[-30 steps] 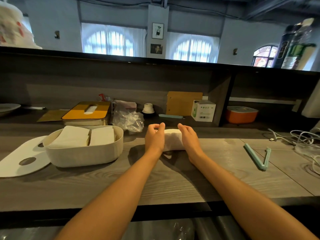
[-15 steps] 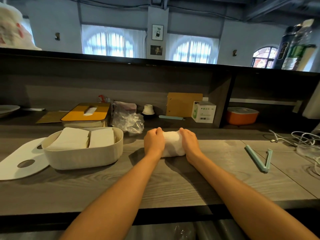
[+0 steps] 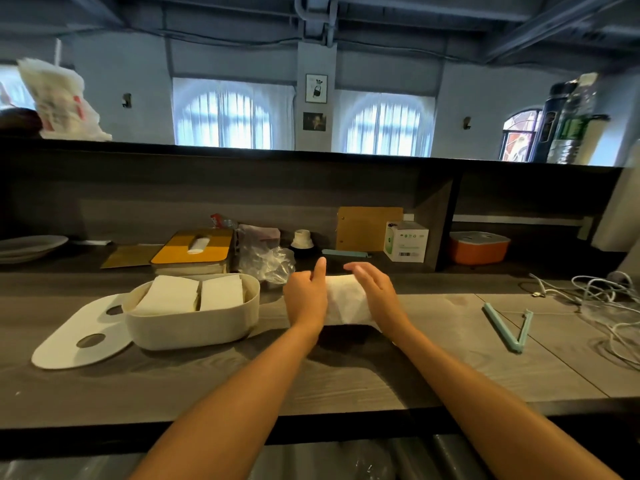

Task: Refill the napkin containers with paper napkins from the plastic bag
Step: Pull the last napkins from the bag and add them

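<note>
We hold the napkin stack [image 3: 344, 301] between our left hand [image 3: 306, 297] and right hand [image 3: 379, 294], just above the countertop [image 3: 346, 375]. Fingers are extended, pressing its ends. The napkin container [image 3: 194, 317] sits to the left, filled.

Both bare forearms reach forward from the bottom edge and draw together toward the middle, wrists roughly level. The left hand [image 3: 306, 292] shows its back to the camera, thumb pointing up and away and the fingers hidden beyond it, pressed against the left end of a napkin stack [image 3: 344, 301]. The right hand [image 3: 377, 289] lies over the stack's right end, palm turned inward, its fingers extended forward and slightly blurred.
</note>
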Tool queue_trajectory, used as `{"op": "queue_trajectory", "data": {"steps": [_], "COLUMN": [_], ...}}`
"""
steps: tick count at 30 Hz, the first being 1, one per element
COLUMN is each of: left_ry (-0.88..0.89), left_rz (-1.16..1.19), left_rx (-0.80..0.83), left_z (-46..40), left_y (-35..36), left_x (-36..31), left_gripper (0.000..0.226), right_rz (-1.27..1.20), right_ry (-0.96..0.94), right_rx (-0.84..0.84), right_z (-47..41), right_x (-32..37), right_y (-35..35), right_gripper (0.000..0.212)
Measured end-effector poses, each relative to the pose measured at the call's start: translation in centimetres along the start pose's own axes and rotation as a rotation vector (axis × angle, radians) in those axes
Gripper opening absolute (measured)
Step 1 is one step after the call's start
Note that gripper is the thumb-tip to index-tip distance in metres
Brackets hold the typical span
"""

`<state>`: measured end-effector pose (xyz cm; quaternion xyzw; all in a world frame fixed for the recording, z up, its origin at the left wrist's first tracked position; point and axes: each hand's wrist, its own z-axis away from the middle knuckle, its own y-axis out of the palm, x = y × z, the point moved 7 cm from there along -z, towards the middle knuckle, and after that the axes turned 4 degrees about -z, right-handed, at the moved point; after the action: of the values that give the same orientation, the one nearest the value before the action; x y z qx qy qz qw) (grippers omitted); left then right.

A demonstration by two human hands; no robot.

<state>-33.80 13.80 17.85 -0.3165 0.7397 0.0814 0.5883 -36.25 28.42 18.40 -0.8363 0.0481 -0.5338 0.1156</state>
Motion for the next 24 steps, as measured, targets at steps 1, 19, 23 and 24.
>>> {"op": "queue_trajectory", "data": {"steps": [1, 19, 23, 24], "left_ry": [0.002, 0.03, -0.154, -0.188], "left_rz": [0.03, 0.145, 0.162, 0.163], "left_rx": [-0.021, 0.571, 0.366, 0.341], "left_z": [0.1, 2.6, 1.9, 1.8], "left_y": [-0.7, -10.5, -14.0, -14.6], "left_x": [-0.5, -3.2, -2.1, -1.8], "left_gripper": [0.044, 0.033, 0.041, 0.041], "right_rz": [-0.005, -0.407, -0.496, -0.533], "right_ry": [0.019, 0.259, 0.475, 0.513], "right_rx": [0.068, -0.107, -0.005, 0.022], "right_z": [0.0, 3.3, 5.1, 5.4], "right_x": [0.2, 8.4, 9.7, 9.9], "right_y": [0.2, 5.9, 11.1, 12.4], "right_gripper": [0.028, 0.041, 0.034, 0.027]}}
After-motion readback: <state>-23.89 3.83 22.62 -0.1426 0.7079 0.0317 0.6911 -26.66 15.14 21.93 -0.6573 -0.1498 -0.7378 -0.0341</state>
